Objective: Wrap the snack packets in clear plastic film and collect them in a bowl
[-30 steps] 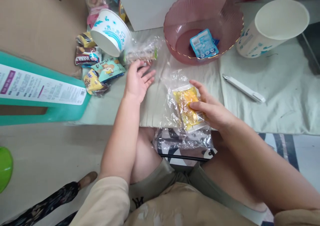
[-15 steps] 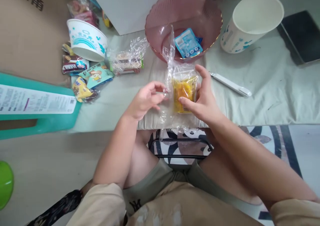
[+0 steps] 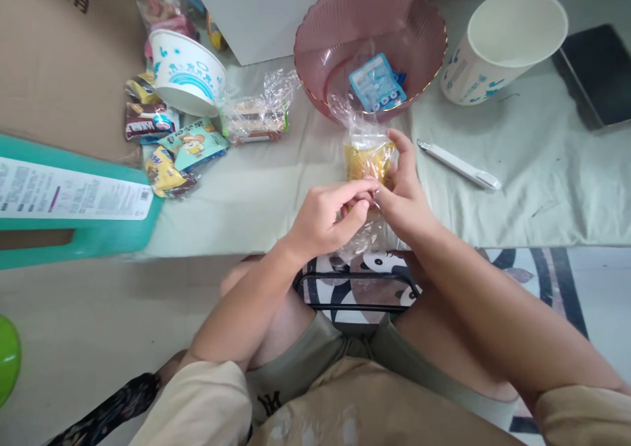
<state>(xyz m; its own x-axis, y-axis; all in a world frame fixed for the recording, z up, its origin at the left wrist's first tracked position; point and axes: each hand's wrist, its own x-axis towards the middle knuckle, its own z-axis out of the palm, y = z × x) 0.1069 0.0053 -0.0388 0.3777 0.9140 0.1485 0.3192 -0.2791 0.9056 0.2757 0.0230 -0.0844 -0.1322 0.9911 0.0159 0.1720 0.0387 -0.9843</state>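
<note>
Two hands: left hand (image 3: 328, 219), right hand (image 3: 401, 193) | pinch crinkly clear bag (image 3: 367, 154) | yellow contents

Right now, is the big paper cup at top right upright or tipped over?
Tipped: the paper cup lies on its side, its open mouth facing the camera.

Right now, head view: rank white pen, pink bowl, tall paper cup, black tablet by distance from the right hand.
From the right hand:
1. White pen, just to its right on the cloth.
2. Pink bowl, straight beyond.
3. Tall paper cup, far right.
4. Black tablet, right edge.
</note>
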